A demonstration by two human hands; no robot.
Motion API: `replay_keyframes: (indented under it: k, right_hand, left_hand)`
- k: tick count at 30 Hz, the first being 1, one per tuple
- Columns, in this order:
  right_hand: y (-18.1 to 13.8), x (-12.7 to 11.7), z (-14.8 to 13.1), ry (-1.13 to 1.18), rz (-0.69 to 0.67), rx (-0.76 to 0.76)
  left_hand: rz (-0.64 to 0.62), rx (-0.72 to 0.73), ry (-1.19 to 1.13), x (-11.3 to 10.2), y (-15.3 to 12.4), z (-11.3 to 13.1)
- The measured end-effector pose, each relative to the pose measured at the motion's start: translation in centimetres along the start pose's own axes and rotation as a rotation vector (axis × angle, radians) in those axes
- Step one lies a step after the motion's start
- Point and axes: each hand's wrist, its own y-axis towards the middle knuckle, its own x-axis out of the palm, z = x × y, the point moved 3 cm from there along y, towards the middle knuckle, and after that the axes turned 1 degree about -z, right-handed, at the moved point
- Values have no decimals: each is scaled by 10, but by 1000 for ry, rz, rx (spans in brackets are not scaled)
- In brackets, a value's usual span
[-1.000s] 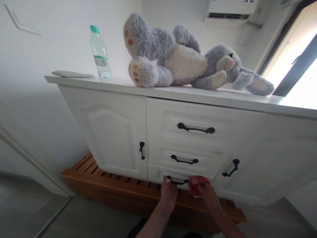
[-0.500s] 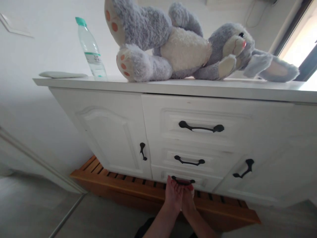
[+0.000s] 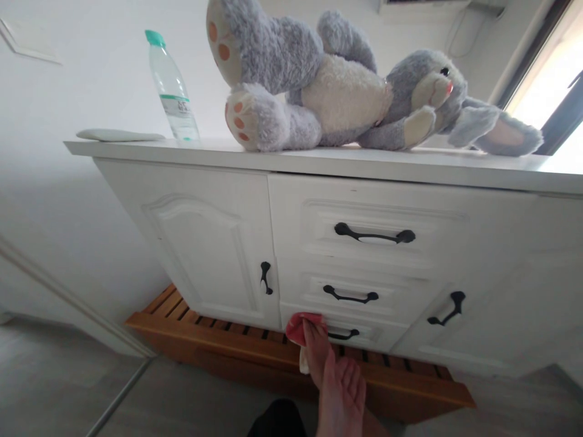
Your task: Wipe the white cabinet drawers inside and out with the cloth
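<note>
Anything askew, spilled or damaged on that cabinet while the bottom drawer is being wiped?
Only the plush rabbit: it lies toppled on its side on the cabinet top, feet in the air. The water bottle stands upright, drawers sit flush, no spill shows. A hand presses a red cloth to the bottom drawer.
</note>
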Motion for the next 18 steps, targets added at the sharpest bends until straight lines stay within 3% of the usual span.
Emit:
replay_keyframes:
  k: [4, 10, 14, 18]
  right_hand:
    - [-13, -13, 31, 10, -62, 65]
    - [-36, -34, 73, -136, -74, -39]
    - [-44, -46, 94, -214, -18, -71]
    - [-59, -55, 126, -223, -20, 1]
  left_hand:
    - [42, -163, -93, -19, -24, -11]
    - [-58, -187, -53, -56, -10, -8]
    - [-40, -141, -35, -53, -21, 3]
    - [2, -72, -35, -40, -38, 14]
